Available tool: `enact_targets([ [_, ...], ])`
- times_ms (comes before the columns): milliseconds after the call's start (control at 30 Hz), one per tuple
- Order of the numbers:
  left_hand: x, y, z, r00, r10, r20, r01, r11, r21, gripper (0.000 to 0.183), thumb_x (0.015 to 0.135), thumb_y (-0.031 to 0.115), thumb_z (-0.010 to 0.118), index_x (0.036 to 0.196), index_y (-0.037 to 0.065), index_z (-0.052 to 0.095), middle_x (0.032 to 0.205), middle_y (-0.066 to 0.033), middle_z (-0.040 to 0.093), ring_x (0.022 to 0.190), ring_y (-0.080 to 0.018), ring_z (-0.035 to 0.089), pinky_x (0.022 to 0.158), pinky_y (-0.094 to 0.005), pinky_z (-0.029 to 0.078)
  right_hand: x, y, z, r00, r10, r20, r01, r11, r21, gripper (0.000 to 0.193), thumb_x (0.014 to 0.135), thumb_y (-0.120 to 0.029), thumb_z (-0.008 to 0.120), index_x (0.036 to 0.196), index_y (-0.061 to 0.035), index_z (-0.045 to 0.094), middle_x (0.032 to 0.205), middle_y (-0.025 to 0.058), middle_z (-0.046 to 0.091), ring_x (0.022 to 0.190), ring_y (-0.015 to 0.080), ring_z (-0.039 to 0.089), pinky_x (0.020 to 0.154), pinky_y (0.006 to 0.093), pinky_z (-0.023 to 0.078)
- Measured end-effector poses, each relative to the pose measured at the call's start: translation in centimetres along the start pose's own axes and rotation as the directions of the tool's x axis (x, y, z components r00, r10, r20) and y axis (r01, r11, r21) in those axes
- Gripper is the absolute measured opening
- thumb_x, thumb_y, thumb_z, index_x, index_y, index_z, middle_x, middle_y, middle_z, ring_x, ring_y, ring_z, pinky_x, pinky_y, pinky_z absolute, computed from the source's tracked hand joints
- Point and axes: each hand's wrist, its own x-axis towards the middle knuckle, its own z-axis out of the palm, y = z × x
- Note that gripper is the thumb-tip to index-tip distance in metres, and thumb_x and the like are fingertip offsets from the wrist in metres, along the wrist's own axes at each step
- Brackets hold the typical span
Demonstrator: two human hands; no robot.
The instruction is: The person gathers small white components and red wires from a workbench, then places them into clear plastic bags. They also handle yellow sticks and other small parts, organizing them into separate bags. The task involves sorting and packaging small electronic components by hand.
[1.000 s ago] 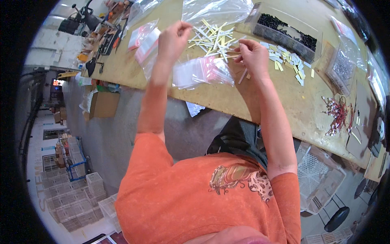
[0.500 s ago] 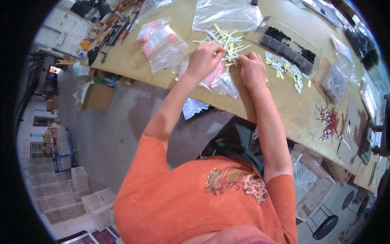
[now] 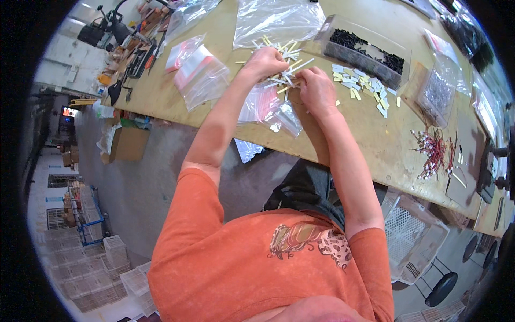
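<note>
A loose heap of thin white and yellow strips [image 3: 291, 53] lies on the table in front of me. Over its left side my left hand [image 3: 265, 63] is closed, its fingertips bent down among the strips. Just to the right, my right hand [image 3: 318, 92] pinches thumb and forefinger together at the heap's near edge. What either pinch holds is too small to make out. Short cut white and yellow pieces [image 3: 366, 85] are scattered to the right of my right hand. Below my fingers are small clear zip bags [image 3: 264, 107] with pink-red bands.
A clear plastic box [image 3: 365, 60] of small black parts stands behind the cut pieces. More zip bags [image 3: 196, 72] lie at the left, a large clear bag [image 3: 276, 24] at the back. On the right are a bundle of red wires [image 3: 437, 153] and a clear box in plastic [image 3: 437, 96].
The view has shifted, so the table's contents appear further left. Both hands stay at the strips; my left hand now covers more of the heap's left side.
</note>
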Motion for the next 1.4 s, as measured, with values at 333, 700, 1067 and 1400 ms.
enact_targets([
  [333,-2.0,2.7,-0.3,0.981,0.173,-0.089,-0.145,0.955,0.261,0.037,0.072,0.044,0.07,0.078,0.008,0.075,0.074,-0.0139,0.07,0.071,-0.0255,0.069,0.069,-0.0382,0.053,0.6,0.7,0.2,0.988,0.124,-0.093,-0.097,0.962,0.256,0.017,0.087,-0.008,0.057,0.092,-0.0079,0.073,0.093,0.0134,0.067,0.087,0.0343,0.066,0.079,0.0427,0.053],
  [700,-0.8,-0.2,-0.4,0.985,0.135,-0.112,-0.164,0.932,-0.323,0.025,0.078,0.023,0.072,0.087,0.0,0.071,0.077,-0.0038,0.068,0.07,-0.0085,0.061,0.065,-0.0268,0.05,0.6,0.3,0.3,0.984,0.146,-0.101,-0.101,0.928,0.358,0.017,0.089,-0.005,0.059,0.098,-0.0031,0.072,0.094,0.0134,0.071,0.082,0.0246,0.068,0.076,0.0343,0.054],
  [1067,-2.7,1.6,-0.8,0.956,0.292,-0.024,-0.216,0.649,-0.729,0.019,0.087,0.01,0.07,0.104,0.002,0.067,0.086,-0.0001,0.067,0.075,-0.0062,0.061,0.067,-0.0216,0.05,1.0,-0.2,-0.3,0.942,0.282,0.182,-0.312,0.54,0.781,0.026,0.092,-0.013,0.065,0.11,0.0065,0.066,0.089,0.0121,0.072,0.071,0.0157,0.069,0.064,0.0275,0.055],
  [1400,-3.1,2.4,1.1,0.918,0.377,-0.126,-0.373,0.705,-0.603,0.011,0.089,0.012,0.072,0.096,0.003,0.071,0.078,0.0014,0.065,0.065,-0.0035,0.055,0.056,-0.0192,0.044,1.3,-0.5,-1.4,0.909,0.337,0.246,-0.387,0.465,0.796,0.012,0.088,-0.007,0.064,0.085,0.0037,0.067,0.072,0.0086,0.069,0.059,0.0127,0.065,0.052,0.026,0.051],
])
